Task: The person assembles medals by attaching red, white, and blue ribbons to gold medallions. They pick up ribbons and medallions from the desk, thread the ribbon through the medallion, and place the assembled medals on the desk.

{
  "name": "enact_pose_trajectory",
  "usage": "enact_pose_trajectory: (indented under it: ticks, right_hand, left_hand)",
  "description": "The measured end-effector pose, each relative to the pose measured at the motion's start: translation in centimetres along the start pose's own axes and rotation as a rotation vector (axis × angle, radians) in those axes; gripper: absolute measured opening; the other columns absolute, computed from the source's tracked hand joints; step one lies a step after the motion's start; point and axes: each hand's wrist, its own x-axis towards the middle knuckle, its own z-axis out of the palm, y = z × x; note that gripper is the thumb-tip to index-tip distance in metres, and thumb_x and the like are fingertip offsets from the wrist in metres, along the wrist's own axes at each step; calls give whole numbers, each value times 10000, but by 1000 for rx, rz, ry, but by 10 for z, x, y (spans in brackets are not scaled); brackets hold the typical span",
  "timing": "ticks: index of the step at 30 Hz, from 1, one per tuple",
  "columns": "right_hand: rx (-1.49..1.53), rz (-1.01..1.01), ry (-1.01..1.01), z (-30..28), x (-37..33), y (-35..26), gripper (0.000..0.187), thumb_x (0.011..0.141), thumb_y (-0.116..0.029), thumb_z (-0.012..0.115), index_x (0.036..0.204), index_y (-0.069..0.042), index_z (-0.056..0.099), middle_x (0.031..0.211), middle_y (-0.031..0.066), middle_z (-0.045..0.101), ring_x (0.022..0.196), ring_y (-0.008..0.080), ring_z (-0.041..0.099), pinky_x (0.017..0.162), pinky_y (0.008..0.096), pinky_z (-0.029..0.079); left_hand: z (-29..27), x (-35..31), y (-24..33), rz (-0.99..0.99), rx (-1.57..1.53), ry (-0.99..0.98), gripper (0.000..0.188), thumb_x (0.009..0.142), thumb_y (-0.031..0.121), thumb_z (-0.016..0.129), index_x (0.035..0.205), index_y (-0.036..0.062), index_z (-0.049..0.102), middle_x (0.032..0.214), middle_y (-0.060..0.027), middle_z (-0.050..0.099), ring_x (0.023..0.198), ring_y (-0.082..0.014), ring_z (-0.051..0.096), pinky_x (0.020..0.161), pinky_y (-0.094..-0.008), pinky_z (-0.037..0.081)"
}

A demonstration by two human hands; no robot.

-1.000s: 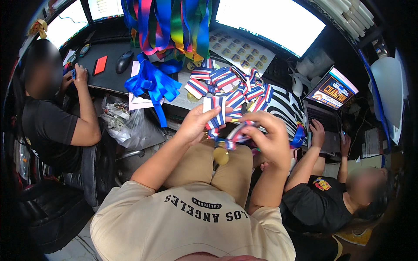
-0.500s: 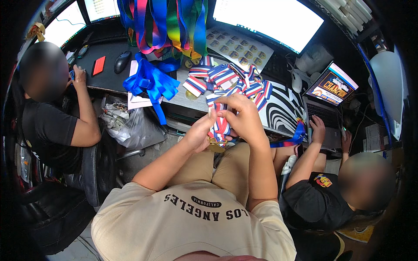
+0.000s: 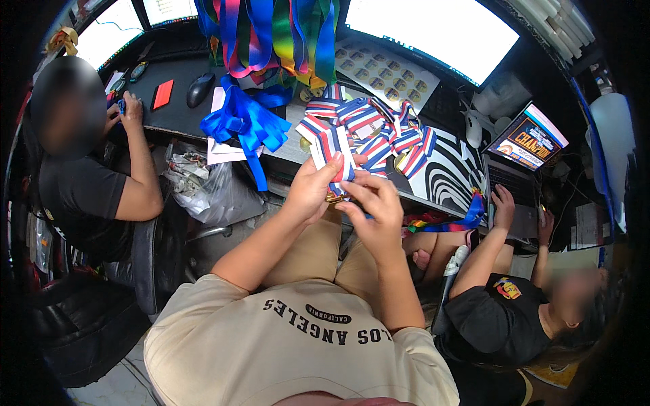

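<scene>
Between my hands is a gold medal on a red, white and blue striped ribbon. My left hand is closed on the ribbon, thumb on top, with a flat folded length of it standing up beyond the fingers. Around the medal end, the thumb and forefinger of my right hand are bent in a pinch; the medal is mostly hidden by the fingers. Just beyond, a heap of striped ribbons with medals lies on the grey desk. Left of it is a pile of blue ribbons.
Multicoloured ribbons hang at the back, beside a sheet of round stickers. A co-worker sits at left, another at right by a laptop. A filled plastic bag stands below the desk.
The ribbon was bunched between both hands; now a flat length stands up from my left hand. My right hand has moved lower, to the medal end. The whole view has shifted slightly.
</scene>
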Motion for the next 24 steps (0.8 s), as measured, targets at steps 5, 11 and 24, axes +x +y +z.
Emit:
enact_pose_trajectory:
  ticks: [5, 11, 24]
  right_hand:
    - [-36, 30, 203, 15, -4, 8, 226, 668, -17, 749, 888, -57, 712, 926, 91, 637, 860, 250, 595, 749, 346, 465]
    - [-328, -139, 406, -16, 23, 52, 182, 678, 68, 666, 823, -42, 672, 871, 107, 639, 805, 285, 599, 740, 380, 462]
    - [-575, -47, 569, -83, 15, 156, 131, 721, 37, 674, 824, -38, 645, 867, 117, 643, 832, 296, 596, 768, 392, 459]
  left_hand:
    - [12, 11, -9, 6, 87, 65, 341, 1000, 203, 475, 1280, 9, 480, 1073, -141, 655, 943, -196, 649, 848, -334, 522]
    - [61, 89, -38, 89, 225, -13, 237, 985, 127, 419, 1080, -10, 588, 930, -103, 681, 794, -152, 647, 692, -289, 518]
    - [138, 183, -127, -195, 74, -88, 211, 997, 155, 390, 1101, -23, 436, 994, -224, 644, 771, -277, 690, 632, -357, 577]
